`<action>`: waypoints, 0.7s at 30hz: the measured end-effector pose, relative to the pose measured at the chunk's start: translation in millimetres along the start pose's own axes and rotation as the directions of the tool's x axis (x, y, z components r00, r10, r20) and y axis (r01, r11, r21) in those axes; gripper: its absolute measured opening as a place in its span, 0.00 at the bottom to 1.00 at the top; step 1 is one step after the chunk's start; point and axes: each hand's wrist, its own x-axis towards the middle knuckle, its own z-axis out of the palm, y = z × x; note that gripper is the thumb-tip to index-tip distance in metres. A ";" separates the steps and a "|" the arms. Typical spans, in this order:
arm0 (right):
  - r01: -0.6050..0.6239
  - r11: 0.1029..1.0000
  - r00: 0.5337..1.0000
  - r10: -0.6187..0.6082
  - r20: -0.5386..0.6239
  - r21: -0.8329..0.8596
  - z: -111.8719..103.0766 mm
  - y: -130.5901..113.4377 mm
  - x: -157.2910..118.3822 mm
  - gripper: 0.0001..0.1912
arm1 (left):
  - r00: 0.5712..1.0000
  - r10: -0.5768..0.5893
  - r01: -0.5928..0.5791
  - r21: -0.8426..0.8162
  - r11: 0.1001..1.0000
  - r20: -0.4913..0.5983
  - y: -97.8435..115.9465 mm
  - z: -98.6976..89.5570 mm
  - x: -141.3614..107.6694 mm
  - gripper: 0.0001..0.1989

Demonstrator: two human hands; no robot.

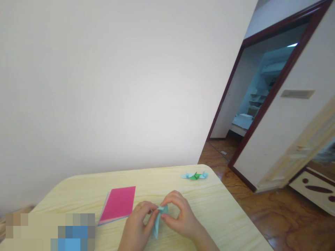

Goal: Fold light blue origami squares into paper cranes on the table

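Observation:
A small piece of light blue folded paper (156,226) is held up between both hands, above the front part of the table. My left hand (140,223) pinches it from the left with thumb and forefinger. From the right, my right hand (181,215) grips its upper part between thumb and fingertips. One narrow end of the paper points down toward the tabletop. The fingers cover some of its folds.
A stack of paper sheets (119,204), pink on top, lies left of my hands. Several small folded paper figures (195,176), green and light blue, sit in a row near the back right corner of the pale wooden table (225,209). A white wall (131,87) rises behind it.

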 end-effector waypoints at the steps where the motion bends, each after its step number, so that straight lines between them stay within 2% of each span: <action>1: 0.001 1.000 1.000 -0.001 -0.001 -0.005 0.0 0.3 0.1 0.07 | 1.000 0.002 -0.002 0.003 1.000 0.003 -0.3 -0.2 -0.2 0.07; 5: -0.015 1.000 1.000 0.015 -0.021 -0.013 0.5 2.9 1.6 0.00 | 0.999 0.017 -0.017 -0.005 1.000 0.037 0.2 -1.7 0.2 0.08; 8: -0.039 0.999 0.999 0.039 -0.011 0.007 0.1 4.2 2.4 0.02 | 0.998 0.022 -0.021 -0.020 1.000 0.051 1.0 -2.9 1.6 0.08; 17: -0.139 0.990 0.990 0.139 -0.004 0.025 -0.8 2.0 1.7 0.02 | 0.995 0.102 -0.102 0.016 0.995 0.000 -4.5 -0.2 1.5 0.08; 21: -0.125 0.992 0.992 0.126 -0.020 0.025 -0.4 4.0 1.5 0.01 | 0.994 0.104 -0.105 0.027 0.994 0.008 -5.2 1.0 1.8 0.06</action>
